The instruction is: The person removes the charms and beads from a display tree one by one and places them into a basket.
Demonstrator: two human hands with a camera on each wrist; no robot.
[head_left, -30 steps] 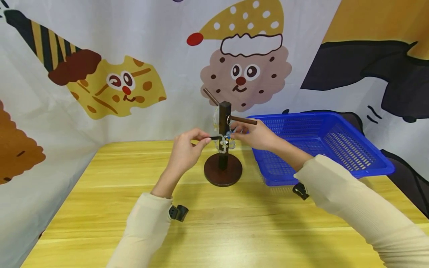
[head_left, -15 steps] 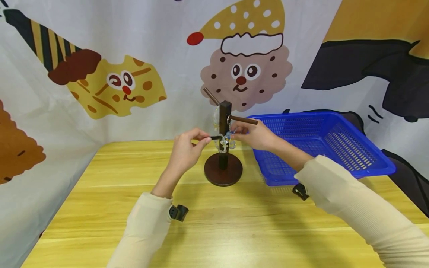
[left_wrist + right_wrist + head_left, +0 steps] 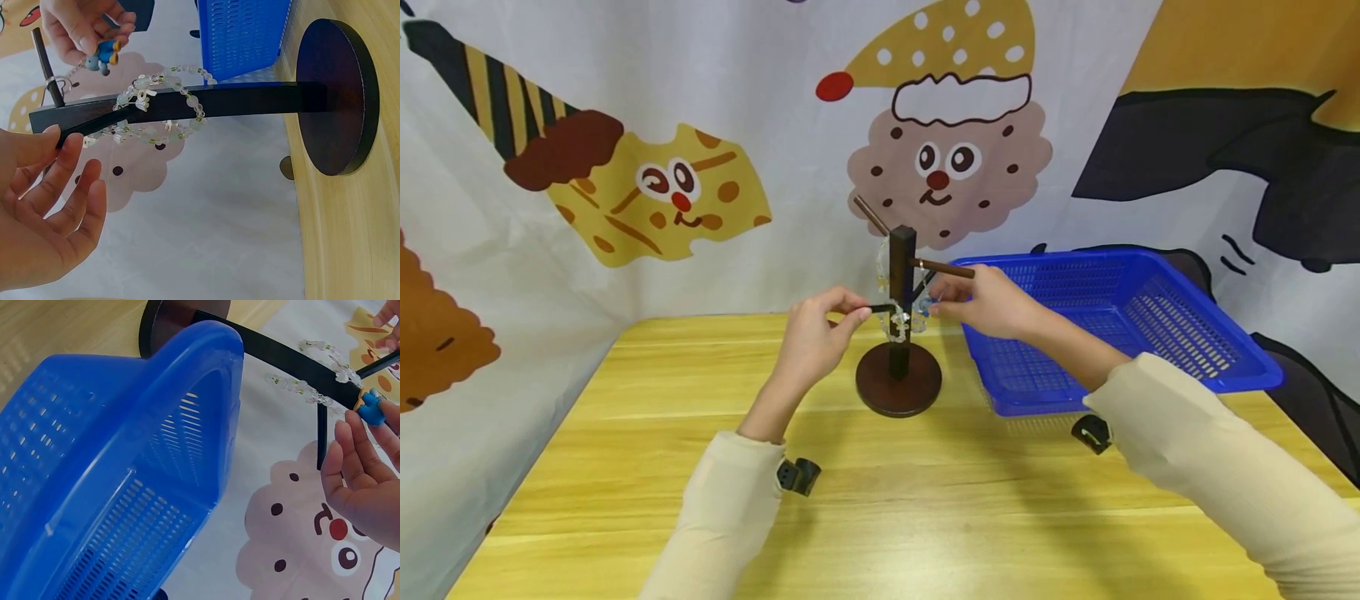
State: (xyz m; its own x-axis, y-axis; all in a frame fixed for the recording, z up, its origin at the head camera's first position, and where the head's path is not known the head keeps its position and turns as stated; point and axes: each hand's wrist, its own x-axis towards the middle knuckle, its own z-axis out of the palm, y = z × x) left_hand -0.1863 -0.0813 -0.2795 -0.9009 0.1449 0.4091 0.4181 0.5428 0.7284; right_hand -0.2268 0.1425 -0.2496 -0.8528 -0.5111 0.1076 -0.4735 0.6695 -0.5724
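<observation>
there is one stand (image 3: pixel 901 250), with one round base (image 3: pixel 898 381) on the table (image 3: pixel 880 533). four pegs show on it in the head view: two near the top, two lower. one figure (image 3: pixel 106 49), grey and blue with orange feet, hangs by a chain and ring (image 3: pixel 61 82); the ring is around the upper right peg (image 3: pixel 951 268). at least two bead bracelets (image 3: pixel 192 102), clear with green bits, hang about the post; they overlap, so an exact count is hard to tell.

the left hand (image 3: pixel 822 337) pinches the end of the front peg (image 3: pixel 100 120) between thumb and forefinger, its other fingers loosely bent and apart. the right hand (image 3: pixel 996 304) pinches the figure between thumb and fingertips, just beside the post and below the upper right peg.

there is one basket (image 3: pixel 1195 390), blue, with slotted walls and floor, on the table to the right of the stand. the right arm covers part of it, and some of its inside is hidden.

two pale sleeves (image 3: pixel 730 500) show, with one black device at each wrist.
</observation>
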